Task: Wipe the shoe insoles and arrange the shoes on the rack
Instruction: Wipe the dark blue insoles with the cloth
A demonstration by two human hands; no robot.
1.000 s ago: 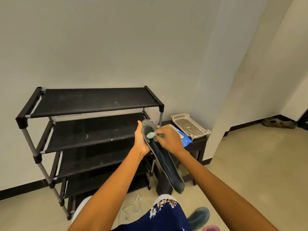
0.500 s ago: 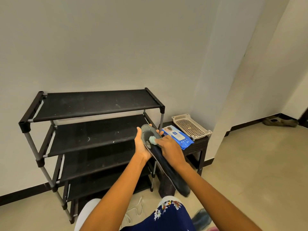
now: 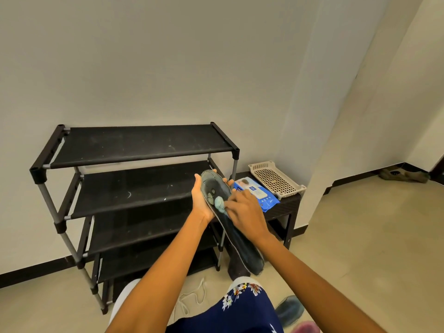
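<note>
A long dark insole (image 3: 242, 248) with a worn grey toe end slants in front of me. My left hand (image 3: 201, 200) grips its upper end from below, fingertips curling over the far edge. My right hand (image 3: 245, 213) pinches a small pale green wipe (image 3: 219, 203) and presses it on the insole's upper part. The black shoe rack (image 3: 134, 150) with several bare shelves stands behind against the wall. A white shoe with loose laces (image 3: 192, 299) lies on the floor, mostly hidden by my left arm.
A dark side table (image 3: 288, 207) right of the rack carries a blue wipes pack (image 3: 258, 194) and a beige perforated tray (image 3: 276, 180). Another insole (image 3: 289, 310) lies on the floor at the lower right. Brown footwear (image 3: 403, 175) sits far right by the wall.
My right hand with the wipe has slid down the insole from its toe end toward the middle. The view has drifted slightly; the left hand keeps the same grip.
</note>
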